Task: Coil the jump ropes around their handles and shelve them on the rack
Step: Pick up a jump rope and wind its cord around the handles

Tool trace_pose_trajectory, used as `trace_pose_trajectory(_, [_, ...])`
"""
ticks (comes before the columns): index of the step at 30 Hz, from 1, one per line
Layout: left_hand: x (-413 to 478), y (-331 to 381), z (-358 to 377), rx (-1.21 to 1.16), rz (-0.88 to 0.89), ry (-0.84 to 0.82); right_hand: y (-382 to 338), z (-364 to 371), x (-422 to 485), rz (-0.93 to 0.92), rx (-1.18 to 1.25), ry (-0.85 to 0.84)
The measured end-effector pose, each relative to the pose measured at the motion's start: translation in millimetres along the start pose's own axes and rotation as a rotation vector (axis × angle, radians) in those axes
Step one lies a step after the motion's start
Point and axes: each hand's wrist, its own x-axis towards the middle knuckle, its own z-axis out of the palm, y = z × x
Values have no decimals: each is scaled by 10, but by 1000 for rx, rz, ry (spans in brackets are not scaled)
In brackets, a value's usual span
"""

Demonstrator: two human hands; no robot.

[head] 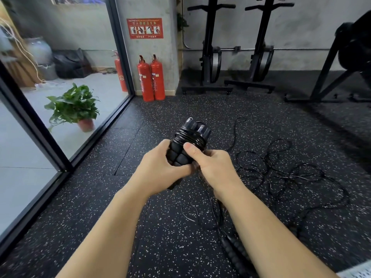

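Note:
Two black ribbed jump rope handles (181, 152) are held together at the centre, pointing up and away from me. Thin black cord (189, 138) is coiled several turns round their upper part. My left hand (160, 171) grips the handles from the left. My right hand (210, 163) holds them from the right, its thumb pressed on the coil. Loose black rope (281, 169) lies tangled on the floor to the right. Another pair of black handles (234, 249) lies on the floor under my right forearm. The rack is not in view.
Black speckled rubber floor (164, 227) all around. Glass wall with a dark frame (66, 163) on the left, a potted plant (75, 107) behind it. Two red fire extinguishers (151, 79) stand by a pillar. Black gym machines (230, 57) line the back wall.

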Motion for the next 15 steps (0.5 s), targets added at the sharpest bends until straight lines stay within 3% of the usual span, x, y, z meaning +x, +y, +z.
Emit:
trace_pose_trajectory(8, [-2, 22, 94, 226, -42, 89, -44, 41, -19, 37, 109, 51])
trace_pose_trajectory(15, [21, -47, 98, 20, 8, 31, -121, -35, -66, -23, 84, -8])
